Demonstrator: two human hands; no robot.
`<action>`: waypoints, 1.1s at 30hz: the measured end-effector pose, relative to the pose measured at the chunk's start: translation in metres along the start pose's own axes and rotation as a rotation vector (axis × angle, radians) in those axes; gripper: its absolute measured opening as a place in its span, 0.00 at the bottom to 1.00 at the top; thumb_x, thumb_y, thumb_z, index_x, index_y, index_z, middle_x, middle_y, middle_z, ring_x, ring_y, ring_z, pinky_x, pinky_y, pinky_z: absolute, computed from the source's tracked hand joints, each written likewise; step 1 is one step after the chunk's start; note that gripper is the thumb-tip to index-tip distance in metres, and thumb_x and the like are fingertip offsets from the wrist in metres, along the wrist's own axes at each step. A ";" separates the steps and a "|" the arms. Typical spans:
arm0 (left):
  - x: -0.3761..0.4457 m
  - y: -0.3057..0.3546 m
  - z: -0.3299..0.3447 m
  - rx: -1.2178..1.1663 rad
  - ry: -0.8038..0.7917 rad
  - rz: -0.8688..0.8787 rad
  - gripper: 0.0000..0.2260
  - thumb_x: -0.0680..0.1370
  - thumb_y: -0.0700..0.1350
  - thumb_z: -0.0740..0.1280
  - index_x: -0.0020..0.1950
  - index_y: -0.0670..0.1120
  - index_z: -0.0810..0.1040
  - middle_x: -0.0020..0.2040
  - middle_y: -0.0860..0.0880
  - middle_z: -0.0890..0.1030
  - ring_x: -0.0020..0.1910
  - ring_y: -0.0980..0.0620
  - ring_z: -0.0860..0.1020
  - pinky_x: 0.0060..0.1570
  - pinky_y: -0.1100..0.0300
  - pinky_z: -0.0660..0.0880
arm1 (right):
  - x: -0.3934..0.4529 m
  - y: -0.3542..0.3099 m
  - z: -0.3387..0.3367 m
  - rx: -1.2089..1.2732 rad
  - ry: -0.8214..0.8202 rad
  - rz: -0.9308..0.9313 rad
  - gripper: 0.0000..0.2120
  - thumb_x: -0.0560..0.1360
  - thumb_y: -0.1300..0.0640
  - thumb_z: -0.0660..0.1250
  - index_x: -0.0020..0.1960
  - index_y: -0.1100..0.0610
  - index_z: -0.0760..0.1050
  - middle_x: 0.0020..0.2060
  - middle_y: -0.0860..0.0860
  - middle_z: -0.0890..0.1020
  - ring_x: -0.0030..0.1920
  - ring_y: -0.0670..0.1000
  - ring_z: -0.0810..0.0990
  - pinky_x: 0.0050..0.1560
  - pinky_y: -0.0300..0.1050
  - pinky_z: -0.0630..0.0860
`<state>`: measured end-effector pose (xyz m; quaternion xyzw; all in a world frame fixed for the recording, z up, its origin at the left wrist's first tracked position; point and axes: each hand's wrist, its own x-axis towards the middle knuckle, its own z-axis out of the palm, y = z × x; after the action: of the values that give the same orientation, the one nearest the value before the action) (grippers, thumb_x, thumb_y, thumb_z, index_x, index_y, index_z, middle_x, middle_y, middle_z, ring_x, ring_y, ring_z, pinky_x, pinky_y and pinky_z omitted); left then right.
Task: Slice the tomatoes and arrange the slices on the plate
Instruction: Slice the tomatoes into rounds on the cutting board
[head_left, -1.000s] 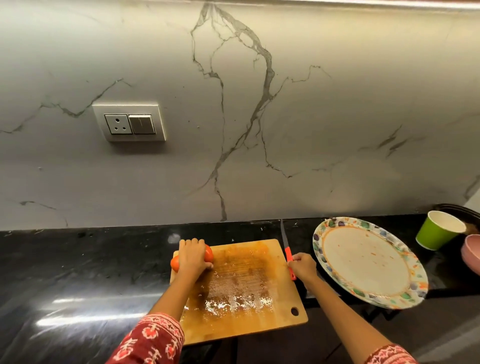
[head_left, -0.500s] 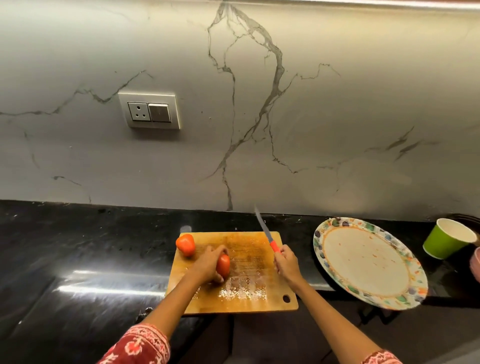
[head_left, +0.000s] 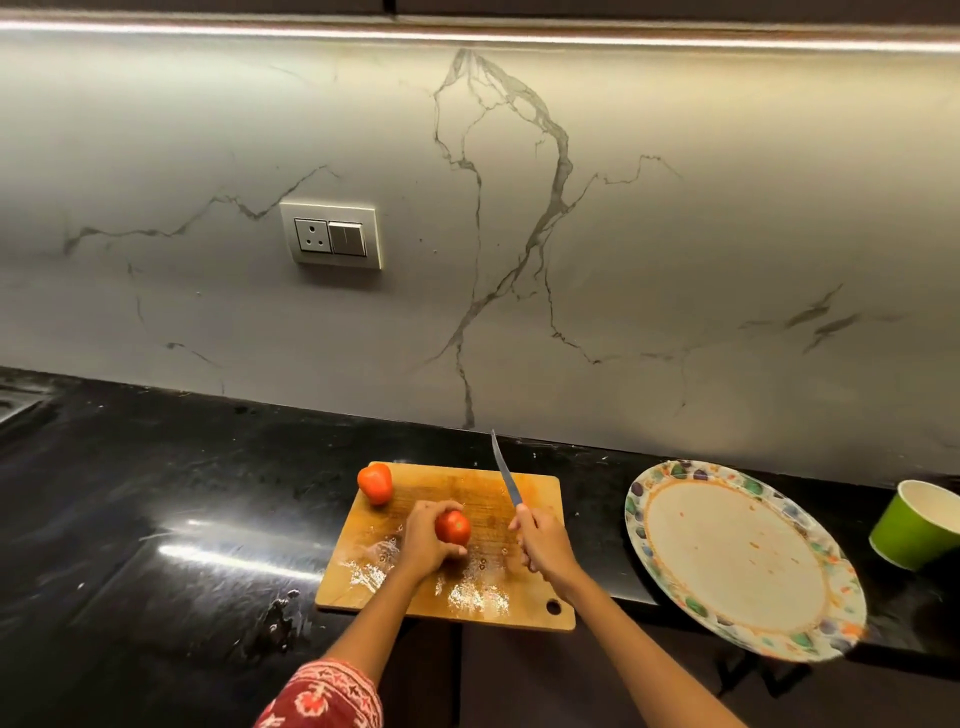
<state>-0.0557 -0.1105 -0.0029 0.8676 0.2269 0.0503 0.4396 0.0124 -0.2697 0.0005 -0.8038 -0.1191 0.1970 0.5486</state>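
Note:
A wet wooden cutting board (head_left: 535, 493) lies on the black counter. My left hand (head_left: 425, 540) grips a red tomato (head_left: 454, 527) in the middle of the board. A second tomato (head_left: 375, 483) sits loose at the board's far left corner. My right hand (head_left: 543, 543) holds a knife (head_left: 505, 475) by its handle, blade raised and pointing away, to the right of the held tomato and apart from it. A large patterned plate (head_left: 743, 558) lies to the right of the board with only small red specks on it.
A green paper cup (head_left: 917, 525) stands at the far right beyond the plate. The plate overhangs the counter's front edge. A small puddle (head_left: 280, 616) lies left of the board. A marble wall with a socket (head_left: 331, 235) backs the counter.
My left hand left one tomato at the far corner and brought the other to the board's middle. My right hand lifted the knife from beside the board and carried it over the board.

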 end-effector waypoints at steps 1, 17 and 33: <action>-0.004 -0.002 0.001 -0.035 0.003 -0.011 0.26 0.66 0.36 0.75 0.62 0.49 0.74 0.64 0.45 0.69 0.65 0.46 0.67 0.65 0.55 0.67 | -0.005 0.002 0.003 -0.028 -0.003 -0.001 0.17 0.82 0.53 0.51 0.39 0.56 0.70 0.28 0.49 0.71 0.24 0.44 0.69 0.23 0.35 0.65; -0.001 -0.010 -0.018 -0.034 -0.119 0.016 0.26 0.74 0.39 0.69 0.71 0.41 0.65 0.70 0.43 0.68 0.69 0.46 0.66 0.67 0.54 0.64 | -0.035 -0.004 0.063 -0.525 0.062 -0.017 0.17 0.82 0.53 0.49 0.56 0.61 0.73 0.52 0.57 0.80 0.52 0.55 0.79 0.43 0.42 0.68; 0.005 -0.015 -0.014 -0.113 -0.057 0.049 0.21 0.74 0.36 0.67 0.67 0.38 0.70 0.68 0.43 0.72 0.69 0.46 0.67 0.68 0.53 0.63 | -0.058 -0.003 0.093 -0.612 0.241 0.008 0.14 0.83 0.53 0.49 0.56 0.58 0.69 0.48 0.52 0.78 0.48 0.51 0.79 0.39 0.40 0.66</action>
<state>-0.0604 -0.0905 -0.0070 0.8477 0.1898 0.0493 0.4930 -0.0806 -0.2143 -0.0156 -0.9494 -0.1039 0.0576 0.2908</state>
